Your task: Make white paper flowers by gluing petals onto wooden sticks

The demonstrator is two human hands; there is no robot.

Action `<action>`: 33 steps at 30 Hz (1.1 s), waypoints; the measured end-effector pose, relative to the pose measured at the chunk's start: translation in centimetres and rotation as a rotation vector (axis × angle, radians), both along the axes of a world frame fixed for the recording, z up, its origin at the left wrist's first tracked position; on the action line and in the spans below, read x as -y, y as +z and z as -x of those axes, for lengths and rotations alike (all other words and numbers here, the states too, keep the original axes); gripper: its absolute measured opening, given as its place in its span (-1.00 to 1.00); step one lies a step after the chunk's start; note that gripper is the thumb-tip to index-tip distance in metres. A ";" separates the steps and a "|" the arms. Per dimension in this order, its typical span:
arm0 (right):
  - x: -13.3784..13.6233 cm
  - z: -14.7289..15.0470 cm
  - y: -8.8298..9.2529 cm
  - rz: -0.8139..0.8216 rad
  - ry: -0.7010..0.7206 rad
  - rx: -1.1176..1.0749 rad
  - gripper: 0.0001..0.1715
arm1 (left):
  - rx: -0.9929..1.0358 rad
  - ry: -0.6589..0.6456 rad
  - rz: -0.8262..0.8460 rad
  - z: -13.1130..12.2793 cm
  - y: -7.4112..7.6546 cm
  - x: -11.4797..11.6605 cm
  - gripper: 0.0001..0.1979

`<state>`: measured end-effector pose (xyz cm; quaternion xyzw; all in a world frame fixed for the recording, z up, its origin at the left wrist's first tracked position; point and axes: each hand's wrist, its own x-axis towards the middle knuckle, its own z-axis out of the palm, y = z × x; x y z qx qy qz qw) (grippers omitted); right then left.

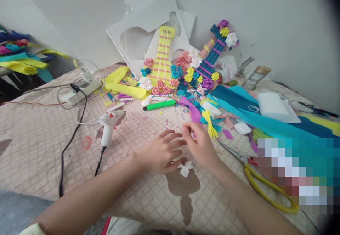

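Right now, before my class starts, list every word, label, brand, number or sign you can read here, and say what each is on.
None can be read.
Red mark on the cloth: too faint to make out.
Jar: too blurred to read.
Green marker: no readable lettering.
White paper piece: no writing shows.

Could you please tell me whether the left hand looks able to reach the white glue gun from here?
Probably yes: the white glue gun is on the left hand's outer side, with only the quilted cloth showing between them and its handle pointing toward the person.
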<state>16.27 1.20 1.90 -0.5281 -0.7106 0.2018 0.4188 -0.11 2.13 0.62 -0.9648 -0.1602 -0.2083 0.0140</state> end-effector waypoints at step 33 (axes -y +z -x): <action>2.0 1.1 1.7 -0.194 0.653 0.159 -0.64 | 0.107 -0.291 0.048 -0.3 -1.6 0.5 -0.75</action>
